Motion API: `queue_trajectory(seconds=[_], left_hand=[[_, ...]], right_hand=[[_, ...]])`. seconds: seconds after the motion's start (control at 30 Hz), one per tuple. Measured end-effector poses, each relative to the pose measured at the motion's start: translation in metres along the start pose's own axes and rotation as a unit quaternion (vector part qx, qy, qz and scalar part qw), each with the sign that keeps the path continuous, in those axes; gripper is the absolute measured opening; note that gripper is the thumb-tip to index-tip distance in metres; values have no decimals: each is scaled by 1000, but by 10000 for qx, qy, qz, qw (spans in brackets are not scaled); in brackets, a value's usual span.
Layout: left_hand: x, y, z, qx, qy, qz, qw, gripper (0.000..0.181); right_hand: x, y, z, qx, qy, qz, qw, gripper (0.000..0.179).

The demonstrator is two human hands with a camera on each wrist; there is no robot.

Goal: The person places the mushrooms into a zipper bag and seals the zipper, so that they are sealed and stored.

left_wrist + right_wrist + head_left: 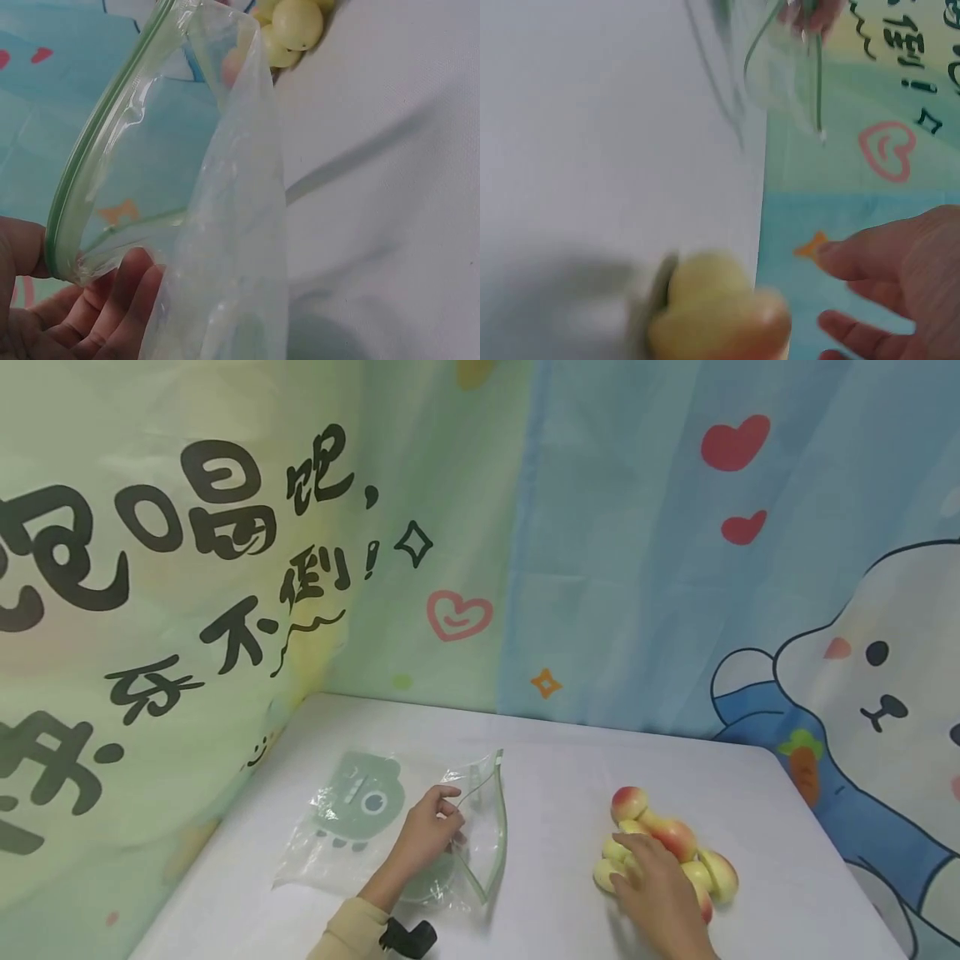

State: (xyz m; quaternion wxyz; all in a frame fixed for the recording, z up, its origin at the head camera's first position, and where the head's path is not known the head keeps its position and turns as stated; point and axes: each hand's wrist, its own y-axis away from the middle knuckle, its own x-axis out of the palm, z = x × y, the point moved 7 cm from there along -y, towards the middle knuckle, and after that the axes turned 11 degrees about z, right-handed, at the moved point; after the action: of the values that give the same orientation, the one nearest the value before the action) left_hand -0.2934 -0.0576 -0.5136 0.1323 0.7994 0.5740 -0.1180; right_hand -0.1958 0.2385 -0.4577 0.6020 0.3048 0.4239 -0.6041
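Note:
A clear zip bag with green zip strips lies at the left, its mouth spread apart and facing right. A green one-eyed monster is printed on it. My left hand pinches one rim of the mouth, and in the left wrist view the thumb lies against the green strip. My right hand hovers over a pile of small yellow-and-red, apple-like fruits, its fingers apart and holding nothing. In the right wrist view the nearest fruit is blurred, beside the thumb and fingers.
Everything rests on a white table. A printed curtain with hearts, lettering and a white bear stands right behind and beside it. A black device is strapped at my left wrist.

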Motion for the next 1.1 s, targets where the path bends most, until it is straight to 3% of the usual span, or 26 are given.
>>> queue_trajectory(seconds=[0.17, 0.3, 0.5, 0.73, 0.93, 1.1], left_hand=[[-1, 0, -1, -72, -58, -4, 10000, 44], [-2, 1, -2, -48, -56, 10, 10000, 43], [-1, 1, 1, -53, -26, 56, 10000, 43], [1, 1, 1, -53, 10, 78, 10000, 43], [0, 2, -2, -3, 2, 85, 10000, 42], [-1, 1, -2, -6, -4, 105, 9999, 42]], right_hand=[[5, 6, -24, 607, 90, 749, 9953, 43], [12, 8, -27, 490, 4, 761, 9959, 42], [27, 8, -26, 377, -201, 824, 9957, 58], [39, 7, -23, 229, -322, 445, 9982, 63], [51, 0, -26, 817, -726, 1033, 9886, 75], [58, -2, -22, 868, -781, 1318, 9844, 79]])
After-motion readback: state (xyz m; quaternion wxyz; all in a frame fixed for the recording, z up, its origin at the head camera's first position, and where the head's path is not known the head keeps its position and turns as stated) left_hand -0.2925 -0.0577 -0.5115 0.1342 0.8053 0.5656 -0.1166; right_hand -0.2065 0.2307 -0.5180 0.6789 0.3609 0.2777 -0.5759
